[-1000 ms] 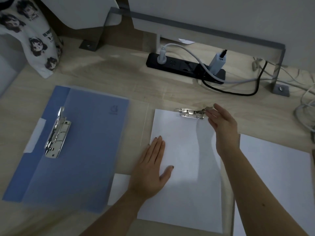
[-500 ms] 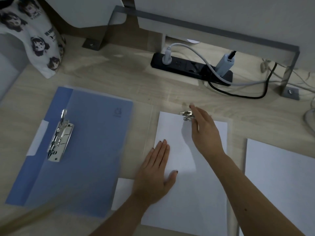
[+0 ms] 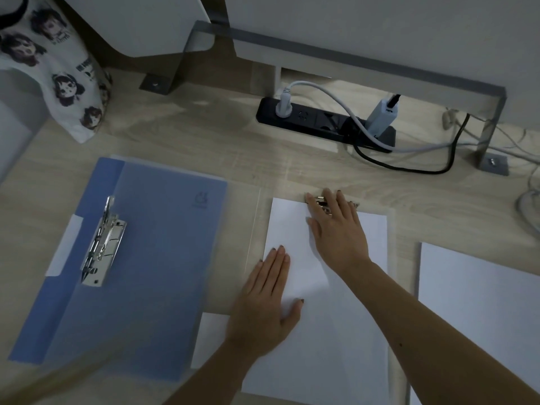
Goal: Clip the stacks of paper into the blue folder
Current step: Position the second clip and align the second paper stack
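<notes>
The blue folder [image 3: 152, 258] lies open on the left of the desk, its metal lever clip [image 3: 100, 244] on the spine side. To its right a stack of white paper [image 3: 344, 331] rests on a clear flap with a second metal clip [image 3: 320, 201] at its top edge. My left hand [image 3: 268, 302] lies flat on the paper's lower left. My right hand [image 3: 336, 229] rests with spread fingers over the top clip, covering most of it. Another stack of paper [image 3: 479, 317] sits at the right.
A black power strip [image 3: 315, 124] with plugs and trailing cables sits at the back of the wooden desk [image 3: 204, 150]. A printed fabric bag [image 3: 58, 71] hangs at the far left. Grey metal bracket feet [image 3: 492, 163] stand along the back.
My right hand slid from the clip's right end leftward onto the clip and now lies over it. The left hand stayed flat on the paper.
</notes>
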### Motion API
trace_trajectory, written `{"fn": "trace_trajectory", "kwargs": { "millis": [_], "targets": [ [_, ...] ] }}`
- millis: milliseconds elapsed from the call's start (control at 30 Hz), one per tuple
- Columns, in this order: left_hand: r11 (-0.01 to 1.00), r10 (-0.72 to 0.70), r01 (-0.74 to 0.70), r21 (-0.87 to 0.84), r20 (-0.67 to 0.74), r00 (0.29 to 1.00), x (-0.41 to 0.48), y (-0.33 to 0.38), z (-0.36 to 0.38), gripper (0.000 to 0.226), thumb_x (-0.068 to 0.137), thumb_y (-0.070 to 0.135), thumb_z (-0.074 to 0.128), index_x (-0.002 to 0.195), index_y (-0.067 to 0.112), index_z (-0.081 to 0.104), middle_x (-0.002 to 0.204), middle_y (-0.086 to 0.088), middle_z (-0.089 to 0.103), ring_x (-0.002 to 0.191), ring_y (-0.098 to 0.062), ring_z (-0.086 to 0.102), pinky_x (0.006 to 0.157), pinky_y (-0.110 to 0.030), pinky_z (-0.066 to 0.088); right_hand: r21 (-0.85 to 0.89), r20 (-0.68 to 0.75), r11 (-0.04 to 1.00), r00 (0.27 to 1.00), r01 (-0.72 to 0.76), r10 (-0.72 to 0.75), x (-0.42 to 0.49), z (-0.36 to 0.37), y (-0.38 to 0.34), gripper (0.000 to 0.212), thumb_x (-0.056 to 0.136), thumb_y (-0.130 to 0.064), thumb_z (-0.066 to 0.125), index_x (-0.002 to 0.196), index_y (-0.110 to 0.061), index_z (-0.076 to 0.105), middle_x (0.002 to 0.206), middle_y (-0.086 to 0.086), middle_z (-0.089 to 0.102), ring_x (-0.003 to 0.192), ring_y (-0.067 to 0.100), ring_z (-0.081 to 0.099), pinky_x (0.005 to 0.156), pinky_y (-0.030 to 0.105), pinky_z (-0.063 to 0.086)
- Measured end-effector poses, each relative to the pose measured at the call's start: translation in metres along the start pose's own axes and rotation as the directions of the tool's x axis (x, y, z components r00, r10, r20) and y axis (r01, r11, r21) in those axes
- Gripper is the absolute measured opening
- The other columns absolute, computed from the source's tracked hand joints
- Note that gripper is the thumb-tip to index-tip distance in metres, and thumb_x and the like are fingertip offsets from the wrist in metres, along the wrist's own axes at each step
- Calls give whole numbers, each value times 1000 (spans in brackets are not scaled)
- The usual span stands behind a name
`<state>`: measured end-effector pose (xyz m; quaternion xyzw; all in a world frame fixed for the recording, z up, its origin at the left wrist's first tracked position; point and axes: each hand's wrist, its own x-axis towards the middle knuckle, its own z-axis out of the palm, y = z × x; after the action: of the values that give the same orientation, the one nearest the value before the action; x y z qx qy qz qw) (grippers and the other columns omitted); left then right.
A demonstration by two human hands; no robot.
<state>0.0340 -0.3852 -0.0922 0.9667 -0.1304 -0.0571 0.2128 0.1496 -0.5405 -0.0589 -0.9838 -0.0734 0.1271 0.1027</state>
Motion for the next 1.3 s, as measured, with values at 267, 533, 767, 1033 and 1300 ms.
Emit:
{"fn": "trace_trajectory", "kwargs": {
  "millis": [267,533,767,1033,1300],
  "targets": [
    [999,-2,3,-34,11,1000,-1,-1,0,66,89,50,43,141,9,36,150,-2,34,140,-15,30,114,-32,26,28,27,997,997,-71,70,-4,9,-5,67,91,-58,19,148,-28,-1,158,10,-8,144,27,-13,116,40,-7],
    [1000,10,-12,21,60,998,0,-6,0,68,92,48,30,148,11,18,157,0,15,146,-11,8,118,-28,8,379,-14,907,979,-183,203,-50,-12,20,68,89,-59,30,147,-31,8,158,7,1,146,22,-2,117,36,3],
    [987,22,-24,157,12,1000,0,40,3,62,96,40,20,143,1,26,153,-14,24,143,-22,16,117,-32,7,501,5,658,761,-563,648,-174,-24,132,68,85,-17,62,143,-11,28,152,21,16,137,39,24,108,48,28],
    [950,285,-301,80,171,943,4,201,65,61,95,45,17,142,8,30,153,-9,27,143,-25,23,109,-41,19,531,95,392,513,-751,853,-250,-23,212,32,83,-13,60,113,-1,55,109,27,56,105,40,51,90,44,39],
    [965,171,-211,158,236,957,-1,215,102,73,92,57,25,145,7,24,155,-11,23,143,-22,13,110,-37,15,634,218,202,423,-746,880,-255,-28,228,7,85,-10,55,81,-4,57,75,13,57,71,27,54,60,28,37]
  ]
}}
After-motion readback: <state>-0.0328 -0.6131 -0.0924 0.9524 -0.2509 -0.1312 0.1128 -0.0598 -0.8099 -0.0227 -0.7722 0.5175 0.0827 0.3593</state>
